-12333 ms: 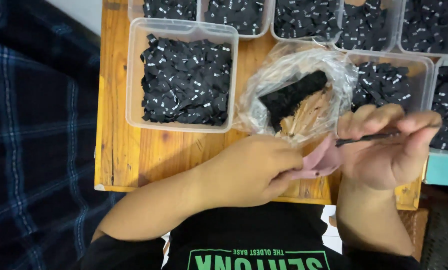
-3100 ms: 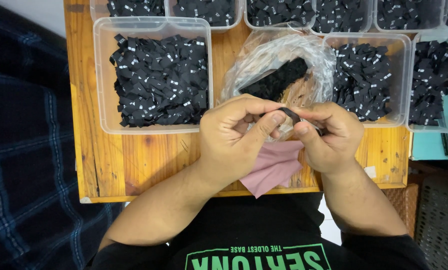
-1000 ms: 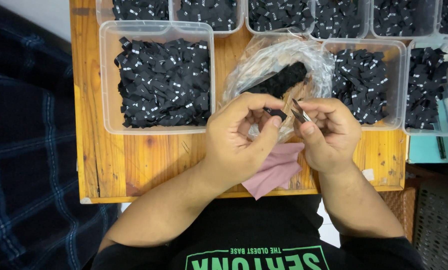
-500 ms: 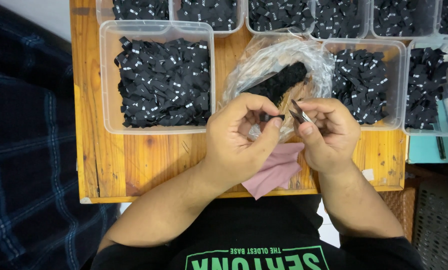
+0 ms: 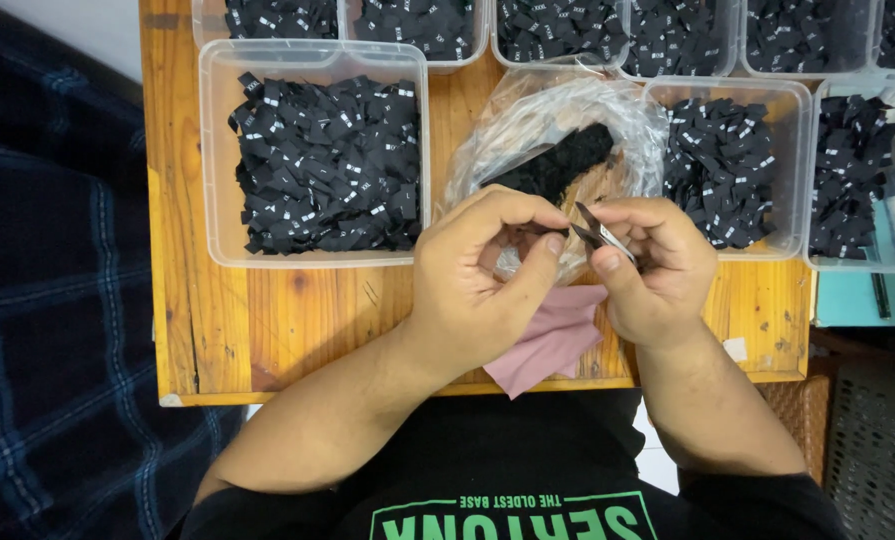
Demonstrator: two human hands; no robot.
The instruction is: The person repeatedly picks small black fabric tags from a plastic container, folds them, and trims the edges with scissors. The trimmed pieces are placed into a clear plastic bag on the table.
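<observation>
- Left hand (image 5: pixel 482 290): curled, thumb tip pressed toward the bent forefinger in a narrow pinch. Whether anything sits in the pinch I cannot tell; the fingers hide it.
- Right hand (image 5: pixel 657 265): closed around slim metal tweezers (image 5: pixel 595 232), thumb and forefinger squeezing the shaft. The thin, shiny, tapered tips point up and toward the left hand's fingertips, just beside them.
- Pink cloth (image 5: pixel 555 340): soft, matte, folded to a rough point; lies under both hands, its corner overhanging the near table edge.
- Clear plastic bag (image 5: pixel 557 125): crinkled, glossy film, bunched open just beyond both hands; a dark heap of black tags (image 5: pixel 557 165) lies inside.
- Large clear tub (image 5: pixel 312 155): rectangular, rounded corners, translucent walls; beyond and to the outer side of the left hand. Packed with small black fabric labels, each bearing a tiny white mark, piled loosely.
- Second clear tub (image 5: pixel 732 165): same make, beyond the right hand, touching the bag's side; same black labels.
- More tubs of the kind line the far edge, well beyond the hands.
- Wooden table (image 5: pixel 307 320): orange-toned planks, visible grain and knots, worn varnish, bare beside the left wrist.
</observation>
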